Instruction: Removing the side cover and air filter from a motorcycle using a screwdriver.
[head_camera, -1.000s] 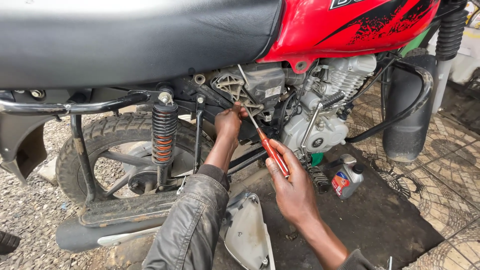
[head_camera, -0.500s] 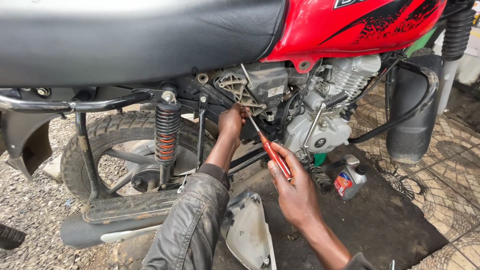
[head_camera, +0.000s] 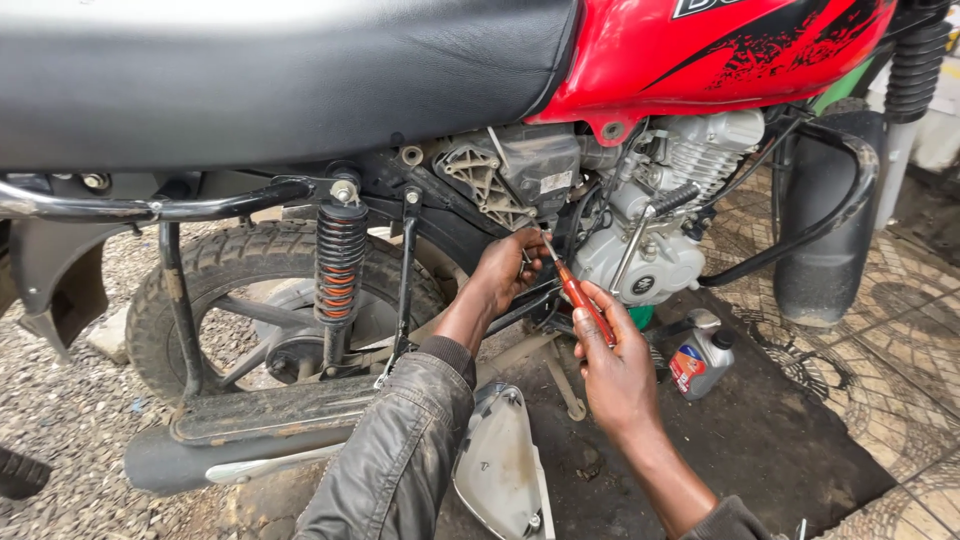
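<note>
Working a red-handled screwdriver (head_camera: 585, 305) into the motorcycle (head_camera: 600, 200) frame.
Your right hand (head_camera: 615, 365) gripped its handle, fingers closed; your left hand (head_camera: 505, 272) curled round parts just above the tip.

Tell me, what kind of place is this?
Probably an outdoor roadside spot for fixing motorcycles. A red motorcycle stands on gravel and paving, the right hand holds a screwdriver, and an oil bottle sits nearby.

free: ground by oil bottle (head_camera: 700, 358) | blocked: frame tubes (head_camera: 408, 270), engine (head_camera: 660, 235)
</note>
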